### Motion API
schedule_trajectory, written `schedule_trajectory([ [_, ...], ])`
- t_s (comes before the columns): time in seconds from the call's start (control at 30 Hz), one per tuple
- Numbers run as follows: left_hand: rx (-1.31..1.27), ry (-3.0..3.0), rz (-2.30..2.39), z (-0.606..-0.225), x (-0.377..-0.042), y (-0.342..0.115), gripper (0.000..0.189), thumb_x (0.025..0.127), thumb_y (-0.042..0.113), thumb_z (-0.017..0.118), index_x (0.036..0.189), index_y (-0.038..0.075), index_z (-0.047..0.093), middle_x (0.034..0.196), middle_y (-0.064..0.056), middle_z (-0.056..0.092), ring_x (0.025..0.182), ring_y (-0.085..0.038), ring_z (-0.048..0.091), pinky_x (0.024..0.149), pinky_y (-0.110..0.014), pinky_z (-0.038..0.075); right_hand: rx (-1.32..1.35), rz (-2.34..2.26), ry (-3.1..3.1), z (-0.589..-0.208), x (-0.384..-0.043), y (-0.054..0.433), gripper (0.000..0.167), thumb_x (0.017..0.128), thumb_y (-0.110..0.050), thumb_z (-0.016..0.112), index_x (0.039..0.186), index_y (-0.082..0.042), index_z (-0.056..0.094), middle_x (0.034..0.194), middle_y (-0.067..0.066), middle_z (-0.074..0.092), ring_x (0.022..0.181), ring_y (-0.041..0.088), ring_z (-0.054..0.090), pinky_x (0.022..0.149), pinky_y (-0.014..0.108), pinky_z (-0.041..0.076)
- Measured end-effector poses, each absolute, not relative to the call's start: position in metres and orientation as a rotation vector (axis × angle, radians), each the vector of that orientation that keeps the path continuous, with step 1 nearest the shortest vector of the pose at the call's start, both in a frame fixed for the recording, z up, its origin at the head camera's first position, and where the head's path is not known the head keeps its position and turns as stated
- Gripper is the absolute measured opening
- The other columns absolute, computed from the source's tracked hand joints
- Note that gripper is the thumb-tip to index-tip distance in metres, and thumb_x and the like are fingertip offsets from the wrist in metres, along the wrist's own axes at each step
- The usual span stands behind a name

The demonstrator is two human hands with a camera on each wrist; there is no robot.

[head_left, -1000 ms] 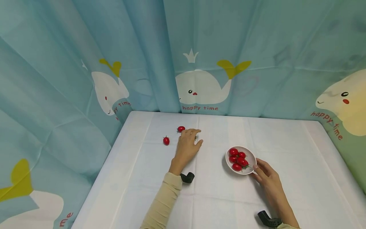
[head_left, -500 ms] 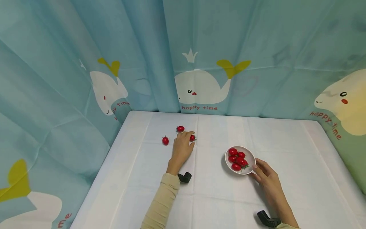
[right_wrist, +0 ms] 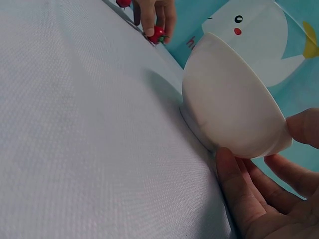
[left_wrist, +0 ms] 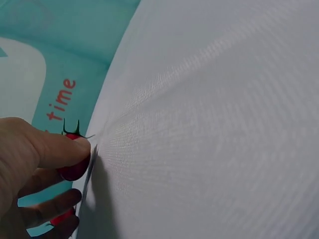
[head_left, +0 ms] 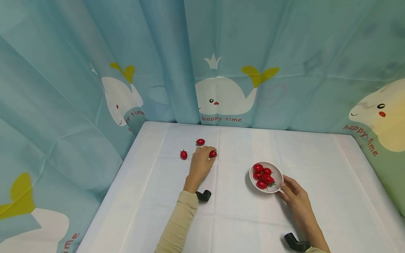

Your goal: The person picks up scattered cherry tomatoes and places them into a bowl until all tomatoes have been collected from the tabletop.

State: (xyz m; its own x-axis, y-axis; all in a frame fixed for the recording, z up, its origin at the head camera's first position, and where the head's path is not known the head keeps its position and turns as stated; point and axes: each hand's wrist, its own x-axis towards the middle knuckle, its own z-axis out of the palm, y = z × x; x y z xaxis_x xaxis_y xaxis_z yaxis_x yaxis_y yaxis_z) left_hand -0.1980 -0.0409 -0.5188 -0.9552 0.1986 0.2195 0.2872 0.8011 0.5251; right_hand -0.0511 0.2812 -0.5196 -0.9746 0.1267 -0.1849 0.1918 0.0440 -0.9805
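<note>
My left hand (head_left: 200, 164) pinches a red cherry tomato (head_left: 213, 154) between thumb and fingers, at the table's surface. Its green stem end points away from the palm; in the left wrist view the thumb covers part of the tomato (left_wrist: 74, 172). Two more cherry tomatoes lie close by, one beyond the hand (head_left: 200, 142) and one to its left (head_left: 184, 155). A small white bowl (head_left: 277, 172) with several cherry tomatoes in it stands on the right. My right hand (head_left: 297, 198) grips the bowl's near right edge, thumb at the rim and fingers below, as the right wrist view shows.
A white cloth (head_left: 240, 218) covers the table. Behind and to the left hangs a blue curtain (head_left: 171, 52) printed with whales. Black wrist mounts sit on the left wrist (head_left: 204, 196) and right wrist (head_left: 297, 243).
My left hand has drawn back a little to the left, and its thumb and fingers have closed on the cherry tomato. The right hand and the bowl stay in place.
</note>
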Motion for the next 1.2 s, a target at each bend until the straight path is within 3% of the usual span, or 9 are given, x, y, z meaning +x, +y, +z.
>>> schedule_trajectory([
  [0.43,-0.555,-2.818,-1.022,-0.504,-0.187,-0.023,0.033,0.097,0.017,0.074,0.13,0.019,0.071,0.129,0.0,0.072,0.117,-0.022,0.061,0.104,-0.038,0.051,0.378,-2.081,2.254,-0.519,-0.051,0.282,0.068,0.107,-0.032,0.06,0.157,0.005,0.031,0.127,-0.019,0.05,0.108,-0.016,0.059,0.088,0.009,0.055],
  [0.83,-0.809,-2.742,-1.129,-0.487,-0.164,0.003,0.032,0.099,0.02,0.073,0.13,0.022,0.07,0.124,0.008,0.071,0.113,-0.014,0.06,0.103,-0.029,0.051,0.351,-2.076,2.252,-0.519,-0.05,0.282,0.068,0.107,-0.032,0.058,0.157,0.006,0.031,0.126,-0.019,0.051,0.109,-0.016,0.058,0.088,0.01,0.055],
  [1.2,-1.107,-2.622,-1.068,-0.487,-0.15,0.024,0.034,0.098,0.018,0.074,0.131,0.02,0.069,0.128,0.007,0.072,0.114,-0.012,0.062,0.101,-0.02,0.05,0.341,-2.123,2.237,-0.521,-0.05,0.282,0.067,0.107,-0.029,0.059,0.155,0.008,0.031,0.122,-0.021,0.055,0.107,-0.014,0.061,0.088,0.011,0.056],
])
